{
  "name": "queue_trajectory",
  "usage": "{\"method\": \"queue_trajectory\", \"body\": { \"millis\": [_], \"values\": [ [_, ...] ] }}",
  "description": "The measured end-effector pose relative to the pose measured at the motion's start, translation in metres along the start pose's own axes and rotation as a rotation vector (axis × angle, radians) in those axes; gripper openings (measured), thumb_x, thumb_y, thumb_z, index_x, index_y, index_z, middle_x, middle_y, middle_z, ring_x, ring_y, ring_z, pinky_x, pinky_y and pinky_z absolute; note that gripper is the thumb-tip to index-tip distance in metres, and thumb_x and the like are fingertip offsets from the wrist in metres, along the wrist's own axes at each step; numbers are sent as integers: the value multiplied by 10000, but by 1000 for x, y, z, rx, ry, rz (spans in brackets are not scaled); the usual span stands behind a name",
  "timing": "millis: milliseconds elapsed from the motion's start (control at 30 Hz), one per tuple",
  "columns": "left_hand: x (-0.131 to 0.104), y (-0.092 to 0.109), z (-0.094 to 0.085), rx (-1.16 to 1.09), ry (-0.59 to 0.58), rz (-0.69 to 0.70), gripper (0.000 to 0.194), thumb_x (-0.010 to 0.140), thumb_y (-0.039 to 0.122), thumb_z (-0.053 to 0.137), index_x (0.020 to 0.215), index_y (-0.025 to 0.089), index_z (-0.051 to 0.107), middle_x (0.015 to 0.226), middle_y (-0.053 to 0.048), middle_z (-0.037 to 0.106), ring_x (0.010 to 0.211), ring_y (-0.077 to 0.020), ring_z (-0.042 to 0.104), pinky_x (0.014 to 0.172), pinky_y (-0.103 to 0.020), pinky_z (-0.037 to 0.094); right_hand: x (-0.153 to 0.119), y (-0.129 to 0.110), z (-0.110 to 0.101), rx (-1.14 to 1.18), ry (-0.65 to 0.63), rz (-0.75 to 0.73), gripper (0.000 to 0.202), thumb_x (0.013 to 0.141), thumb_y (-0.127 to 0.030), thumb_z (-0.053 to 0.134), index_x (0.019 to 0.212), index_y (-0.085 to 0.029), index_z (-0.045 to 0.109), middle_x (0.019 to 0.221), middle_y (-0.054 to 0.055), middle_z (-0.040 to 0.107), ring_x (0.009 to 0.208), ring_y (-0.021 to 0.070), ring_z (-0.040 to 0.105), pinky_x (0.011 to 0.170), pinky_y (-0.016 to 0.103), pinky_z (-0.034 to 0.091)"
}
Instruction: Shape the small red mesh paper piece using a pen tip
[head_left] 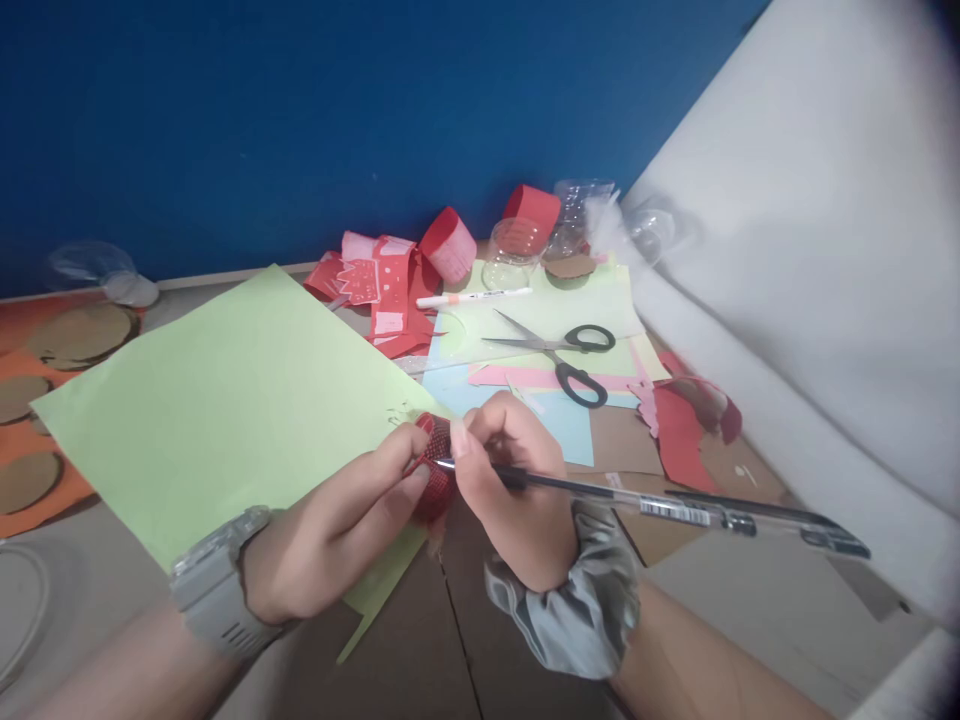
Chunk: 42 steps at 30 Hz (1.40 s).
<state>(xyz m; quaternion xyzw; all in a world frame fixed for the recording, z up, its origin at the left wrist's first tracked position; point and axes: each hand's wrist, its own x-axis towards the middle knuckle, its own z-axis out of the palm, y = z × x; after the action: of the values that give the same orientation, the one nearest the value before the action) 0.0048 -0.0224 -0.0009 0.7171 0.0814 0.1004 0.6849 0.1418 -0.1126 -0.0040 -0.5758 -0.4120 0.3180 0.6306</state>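
Note:
Between the thumb and fingers of my left hand (360, 505) is a small red piece with a dark dotted pattern (436, 492), partly covered by the fingers. My right hand (510, 490) is closed on a clear-barrelled ballpoint pen (637, 503). The pen's metal tip points left and lies at the red piece; whether it touches cannot be made out. Under my left hand lies a large light green paper sheet (247, 400), with small dark marks near its right corner. Beyond my right hand, black-handled scissors (559, 350) rest with blades apart on stacked coloured paper (555, 435).
Red and pink paper cutouts (390, 290), a paper ring (448, 248) and clear plastic cups (514, 255) stand along the blue wall (300, 110). A white marker (474, 298) lies nearby. Brown discs (86, 335) sit on orange paper at left. White material (810, 250) rises at right.

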Motion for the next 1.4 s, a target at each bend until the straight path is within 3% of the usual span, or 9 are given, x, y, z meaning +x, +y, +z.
{"method": "queue_trajectory", "body": {
  "millis": [267,567,733,1400],
  "values": [
    [-2,-5,3,22,80,40,260,1053,223,277,885,176,470,849,-21,504,768,-151,463,733,-274,398,0,-2,0,-17,1,36,286,919,-242,545,678,-212,396,513,-86,399,420,53,369,406,191,285],
    [-2,-4,3,132,40,52,204,1049,216,247,979,180,435,887,-38,478,789,-165,458,733,-292,422,-2,-3,2,-126,49,-40,264,869,-185,570,682,-220,386,564,-66,417,494,84,382,470,230,333],
    [-1,-2,4,161,17,38,221,1049,217,244,929,178,426,877,-37,481,779,-158,464,733,-289,422,0,0,1,-141,41,-36,281,872,-187,561,670,-222,369,555,-67,397,493,86,367,472,235,320],
    [-1,-3,7,87,49,38,238,1049,268,262,902,181,427,854,-36,500,776,-164,476,737,-293,415,0,5,0,-67,38,8,284,877,-210,565,673,-221,368,551,-67,392,490,85,348,465,235,298]
  ]
}}
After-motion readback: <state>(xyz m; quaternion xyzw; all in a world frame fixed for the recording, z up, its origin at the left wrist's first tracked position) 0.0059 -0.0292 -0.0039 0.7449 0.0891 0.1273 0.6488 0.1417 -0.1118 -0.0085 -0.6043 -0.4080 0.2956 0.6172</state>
